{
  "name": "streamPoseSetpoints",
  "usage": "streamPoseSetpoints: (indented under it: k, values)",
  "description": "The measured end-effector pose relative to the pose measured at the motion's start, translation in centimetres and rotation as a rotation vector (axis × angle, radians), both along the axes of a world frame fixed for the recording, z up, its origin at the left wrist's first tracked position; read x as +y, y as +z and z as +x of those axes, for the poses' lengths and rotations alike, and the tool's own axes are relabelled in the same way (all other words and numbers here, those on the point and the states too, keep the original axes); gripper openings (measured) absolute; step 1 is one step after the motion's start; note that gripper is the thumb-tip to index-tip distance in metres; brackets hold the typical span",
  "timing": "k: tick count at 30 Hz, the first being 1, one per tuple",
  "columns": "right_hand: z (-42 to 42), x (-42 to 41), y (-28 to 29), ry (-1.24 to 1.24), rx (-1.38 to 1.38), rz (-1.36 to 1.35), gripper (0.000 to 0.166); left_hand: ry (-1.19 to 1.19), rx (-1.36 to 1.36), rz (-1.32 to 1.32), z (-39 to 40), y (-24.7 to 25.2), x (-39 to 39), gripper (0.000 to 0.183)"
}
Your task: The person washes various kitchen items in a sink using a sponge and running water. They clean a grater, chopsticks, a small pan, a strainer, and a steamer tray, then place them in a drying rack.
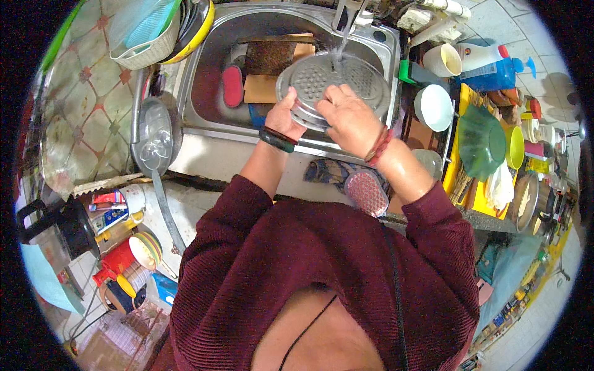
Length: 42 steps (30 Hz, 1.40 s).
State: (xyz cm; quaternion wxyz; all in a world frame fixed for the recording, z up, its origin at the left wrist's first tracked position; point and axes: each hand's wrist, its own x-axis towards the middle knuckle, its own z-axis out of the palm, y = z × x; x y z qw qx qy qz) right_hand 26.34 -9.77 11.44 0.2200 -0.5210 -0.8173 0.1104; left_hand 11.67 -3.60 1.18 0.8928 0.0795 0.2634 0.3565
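Over the sink, a round metal steamer pan (371,99) with rows of small round holes or bumps is tilted under the tap. My left hand (284,115) grips its left rim, thumb on top. My right hand (350,116) rests on its near side with fingers curled; whether anything is inside them is hidden. Water streams from the tap (350,9) onto the pan's far part. Below it is the steel sink (209,109), where a pink oval pad (232,86) lies beside brown boards (260,89).
A dotted red oval pad (366,192) lies on a dark cloth (325,170) near my body. To the right stand a white bowl (434,107), a blue pump bottle (492,74) and a green bowl (482,141). A pale basket (144,54) sits left of the sink, above a long-handled grey utensil (155,134).
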Motion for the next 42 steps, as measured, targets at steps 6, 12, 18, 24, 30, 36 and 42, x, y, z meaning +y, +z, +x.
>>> streamPoseSetpoints:
  k: [6,12,18,24,30,36,42]
  values:
    - [4.4,0.4,-3.7,-0.101,0.401,-0.191,0.025,0.068,-0.085,0.193,-1.1,1.4,1.3,0.039]
    - [1.9,0.2,-7.4,-0.473,0.223,0.133,0.031,0.018,-0.026,0.199,-1.0,1.6,0.7,0.050]
    - [4.8,2.7,-9.4,-0.827,0.234,0.172,0.022,-0.092,0.036,0.204,-1.1,1.0,0.4,0.043]
    - [-2.1,3.9,-3.8,-0.159,0.264,0.149,0.014,-0.124,0.160,0.458,0.0,0.1,-0.6,0.029]
    - [4.9,10.0,-6.0,-0.583,0.284,0.033,0.010,-0.283,0.445,0.624,-0.6,2.2,-0.1,0.031]
    - [3.2,9.9,-5.4,-0.322,0.094,-0.029,0.013,-0.213,0.391,0.557,-1.7,2.6,0.4,0.033]
    - [0.7,8.8,-4.7,-0.070,0.144,0.124,0.011,-0.236,0.571,0.535,-2.6,2.7,0.4,0.034]
